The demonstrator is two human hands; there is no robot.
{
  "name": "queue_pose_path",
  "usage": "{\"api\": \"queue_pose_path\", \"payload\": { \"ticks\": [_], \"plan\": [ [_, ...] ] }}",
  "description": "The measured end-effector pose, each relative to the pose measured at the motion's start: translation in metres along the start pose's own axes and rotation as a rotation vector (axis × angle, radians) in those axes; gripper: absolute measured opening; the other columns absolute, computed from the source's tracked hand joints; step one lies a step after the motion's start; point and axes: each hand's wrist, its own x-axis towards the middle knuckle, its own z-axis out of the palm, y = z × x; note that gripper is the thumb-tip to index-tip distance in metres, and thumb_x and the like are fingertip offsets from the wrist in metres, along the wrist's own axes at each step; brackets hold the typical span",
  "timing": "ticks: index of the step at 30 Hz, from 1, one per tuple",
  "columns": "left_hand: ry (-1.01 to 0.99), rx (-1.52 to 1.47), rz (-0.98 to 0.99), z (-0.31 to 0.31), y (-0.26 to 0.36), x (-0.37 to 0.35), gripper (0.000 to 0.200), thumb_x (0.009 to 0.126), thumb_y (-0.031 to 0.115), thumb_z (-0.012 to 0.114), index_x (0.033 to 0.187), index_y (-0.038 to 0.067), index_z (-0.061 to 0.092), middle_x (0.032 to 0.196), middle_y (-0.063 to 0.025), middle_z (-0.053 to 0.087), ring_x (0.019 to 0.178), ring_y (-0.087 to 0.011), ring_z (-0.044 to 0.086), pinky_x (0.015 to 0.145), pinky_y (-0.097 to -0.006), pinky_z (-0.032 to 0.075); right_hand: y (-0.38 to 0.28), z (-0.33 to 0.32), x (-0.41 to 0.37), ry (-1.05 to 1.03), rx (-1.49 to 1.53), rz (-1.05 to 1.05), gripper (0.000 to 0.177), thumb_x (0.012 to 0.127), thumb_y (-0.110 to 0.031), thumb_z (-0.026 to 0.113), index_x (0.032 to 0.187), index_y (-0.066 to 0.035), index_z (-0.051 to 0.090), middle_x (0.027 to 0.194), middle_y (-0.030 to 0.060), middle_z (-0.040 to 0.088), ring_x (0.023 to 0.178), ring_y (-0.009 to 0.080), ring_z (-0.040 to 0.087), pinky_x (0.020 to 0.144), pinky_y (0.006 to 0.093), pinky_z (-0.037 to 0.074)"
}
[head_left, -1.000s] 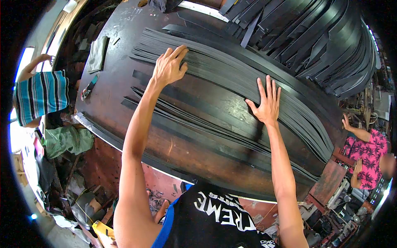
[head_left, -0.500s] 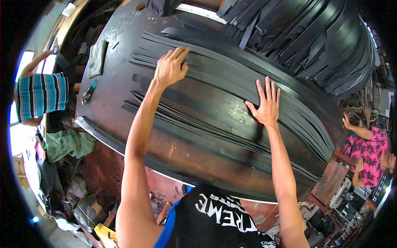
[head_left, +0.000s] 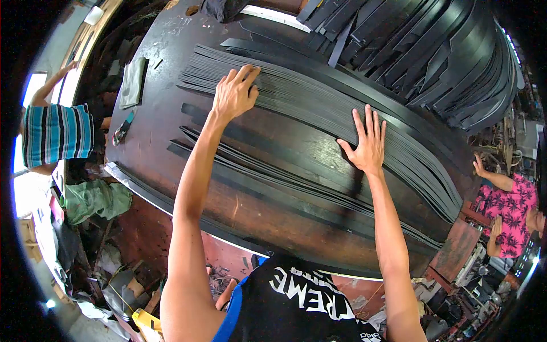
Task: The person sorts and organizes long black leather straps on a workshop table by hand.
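Note:
A wide bundle of long, thin dark-grey strips (head_left: 307,94) lies across the dark tabletop (head_left: 273,214). My left hand (head_left: 235,91) rests on the bundle's left part, its fingers apart and slightly bent. Farther right, my right hand (head_left: 367,139) lies flat with fingers spread, its fingertips on the strips and its thumb at their near edge. Neither hand is wrapped round anything. Nearer to me, a narrower group of black strips (head_left: 273,174) runs roughly alongside the bundle.
A large heap of black strips (head_left: 433,51) is at the upper right. A folded grey cloth (head_left: 133,82) and a small tool with a green handle (head_left: 123,126) lie at the left. One person (head_left: 58,134) is at the left, another (head_left: 507,211) at the right.
The person at the left has shifted an arm slightly, and the dark item by that hand no longer shows. Both my hands stay in nearly the same places on the strips.

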Motion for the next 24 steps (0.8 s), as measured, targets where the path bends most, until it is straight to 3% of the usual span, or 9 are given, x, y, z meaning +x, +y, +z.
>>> {"api": "queue_pose_path", "payload": {
  "ticks": [14,19,24],
  "plan": [
    [0.056,-0.029,0.022,0.0056,-0.0036,0.0035,0.041,0.082,0.015,0.063,0.122,0.008,0.063,0.125,-0.0059,0.061,0.095,-0.0271,0.062,0.084,-0.0409,0.054,0.0002,-0.0007,0.0003,-0.018,-0.016,0.013,0.092,0.082,-0.060,0.066,0.157,-0.024,0.028,0.165,0.0099,0.018,0.149,0.0373,0.022,0.120,0.0570,0.016],
    [0.074,-0.004,0.015,0.0068,0.0005,0.0077,0.046,0.079,0.017,0.062,0.124,0.010,0.065,0.124,-0.0038,0.062,0.093,-0.0241,0.063,0.079,-0.0408,0.056,0.0007,0.0002,0.0000,-0.023,-0.007,0.017,0.091,0.082,-0.060,0.067,0.157,-0.024,0.029,0.165,0.0101,0.017,0.148,0.0370,0.022,0.121,0.0565,0.015],
    [0.029,0.015,0.003,0.0065,0.0022,0.0083,0.049,0.082,0.016,0.062,0.130,0.011,0.061,0.125,-0.0060,0.061,0.091,-0.0271,0.061,0.081,-0.0406,0.055,0.0001,-0.0001,-0.0003,-0.018,-0.006,0.022,0.092,0.081,-0.059,0.067,0.157,-0.024,0.029,0.165,0.0104,0.018,0.149,0.0367,0.022,0.121,0.0560,0.015]
  ]
}}
